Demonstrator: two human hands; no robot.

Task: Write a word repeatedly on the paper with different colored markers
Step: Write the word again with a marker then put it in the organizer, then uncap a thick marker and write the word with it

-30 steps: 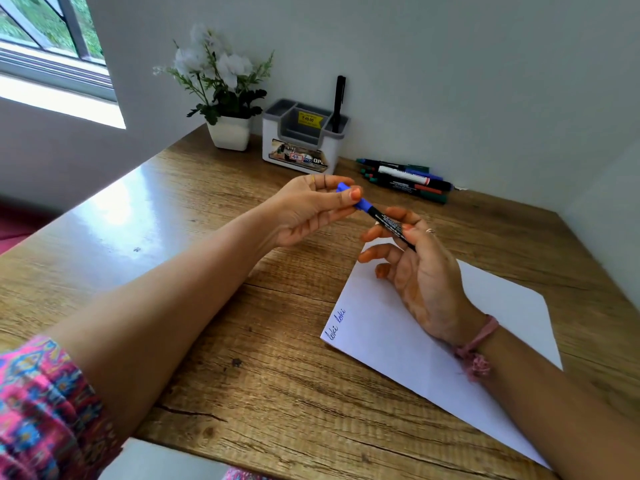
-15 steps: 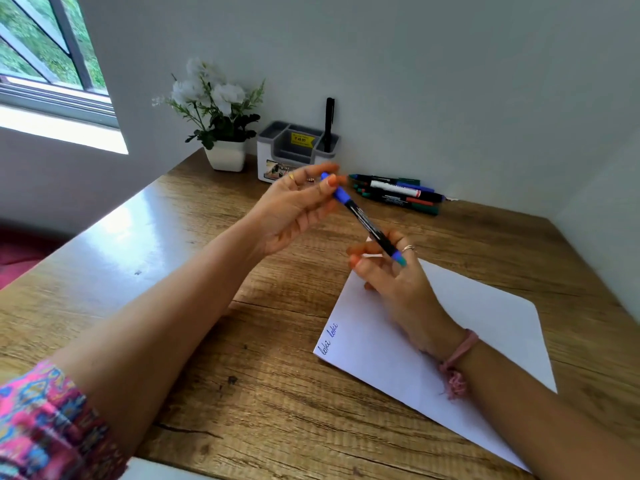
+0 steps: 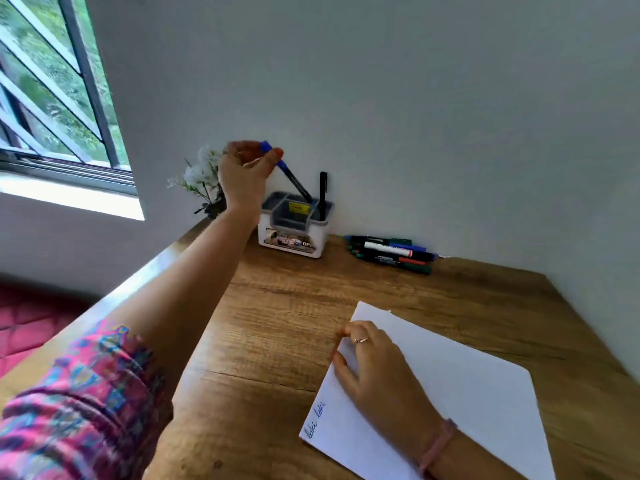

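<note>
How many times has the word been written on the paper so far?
2. Both copies of the blue word sit one after the other along the near left edge of the paper. The right hand rests on the sheet and may hide more.

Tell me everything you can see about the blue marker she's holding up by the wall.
The blue marker is slim, with a black barrel and a bright blue cap end. The left hand pinches it near that blue end, fingertips around it. It tilts steeply, its lower end dipping at the right rear part of the white and grey desk organizer, beside a black pen standing there. Whether it touches the bottom is hidden.
</note>
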